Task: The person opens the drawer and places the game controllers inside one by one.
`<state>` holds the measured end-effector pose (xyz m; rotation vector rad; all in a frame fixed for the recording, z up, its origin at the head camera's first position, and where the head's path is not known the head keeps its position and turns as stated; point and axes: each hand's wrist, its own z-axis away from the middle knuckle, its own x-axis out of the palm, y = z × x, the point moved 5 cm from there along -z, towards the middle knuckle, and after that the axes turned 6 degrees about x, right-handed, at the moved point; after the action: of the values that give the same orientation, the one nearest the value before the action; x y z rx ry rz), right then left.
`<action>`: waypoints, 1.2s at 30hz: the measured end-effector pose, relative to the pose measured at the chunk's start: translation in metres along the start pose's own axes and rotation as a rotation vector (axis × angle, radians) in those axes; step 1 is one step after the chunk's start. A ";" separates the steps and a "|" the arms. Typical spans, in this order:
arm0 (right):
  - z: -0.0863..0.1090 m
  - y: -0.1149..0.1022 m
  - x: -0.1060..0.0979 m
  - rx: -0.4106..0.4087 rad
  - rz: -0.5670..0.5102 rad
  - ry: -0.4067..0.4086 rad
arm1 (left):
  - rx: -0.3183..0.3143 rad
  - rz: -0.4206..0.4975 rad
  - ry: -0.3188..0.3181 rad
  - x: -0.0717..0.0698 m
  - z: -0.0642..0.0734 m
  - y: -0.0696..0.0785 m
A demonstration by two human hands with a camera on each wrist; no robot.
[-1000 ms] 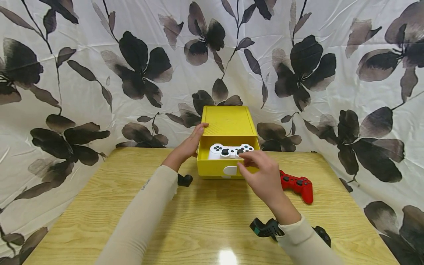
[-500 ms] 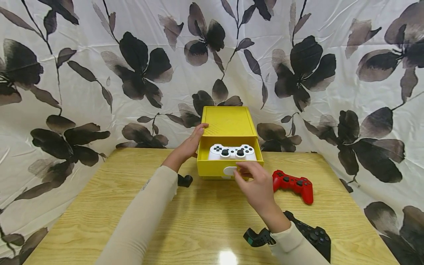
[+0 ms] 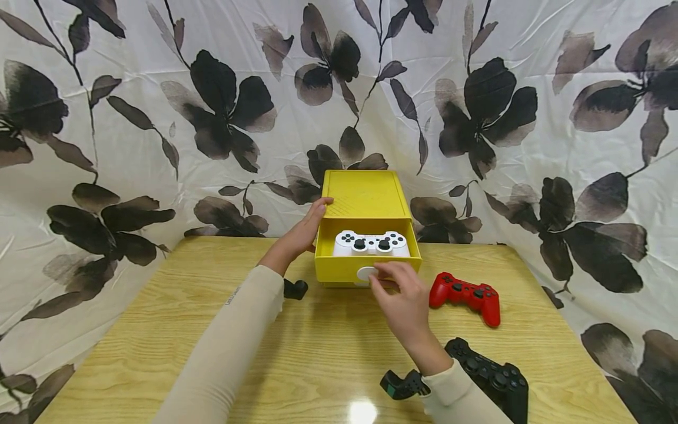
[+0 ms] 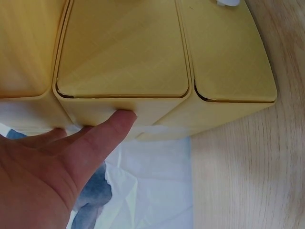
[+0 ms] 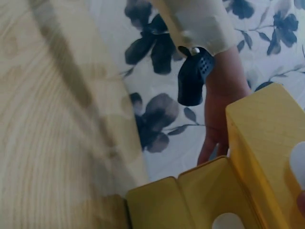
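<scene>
A yellow drawer unit [image 3: 365,194] stands at the table's back with its top drawer [image 3: 339,272] pulled out. Inside that drawer lies a white game controller [image 3: 345,242] with black sticks. My left hand [image 3: 293,238] rests on the unit's left side; in the left wrist view its fingers [image 4: 102,140] are nearly straight against the yellow wall. With thumb and forefinger, my right hand [image 3: 405,300] pinches the right edge of the white drawer knob [image 3: 364,272]. Only a fingertip of it shows in the right wrist view, below the same knob.
To the right lie a red game controller [image 3: 468,297] and, nearer, a black game controller [image 3: 495,380], partly behind my right sleeve [image 3: 461,394]. A lower drawer's knob [image 5: 228,221] shows in the right wrist view. Floral fabric [image 3: 339,88] hangs behind the wooden table [image 3: 318,359].
My right hand has come down and left from the drawer's front rim to the knob. The white controller and red controller are now fully uncovered. My left hand stays put.
</scene>
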<state>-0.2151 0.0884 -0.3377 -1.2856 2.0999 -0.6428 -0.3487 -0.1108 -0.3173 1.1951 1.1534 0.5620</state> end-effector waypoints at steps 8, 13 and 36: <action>0.004 0.002 0.002 0.017 -0.001 0.037 | -0.001 -0.006 0.001 0.000 -0.001 -0.003; 0.003 0.001 0.001 -0.029 0.005 0.071 | 0.012 -0.024 0.021 -0.003 -0.013 -0.021; -0.018 0.012 0.010 -0.041 0.080 0.074 | -0.006 -0.023 0.010 -0.004 -0.016 -0.025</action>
<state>-0.2385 0.0862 -0.3353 -1.2103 2.2227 -0.6245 -0.3696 -0.1160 -0.3375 1.1741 1.1719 0.5547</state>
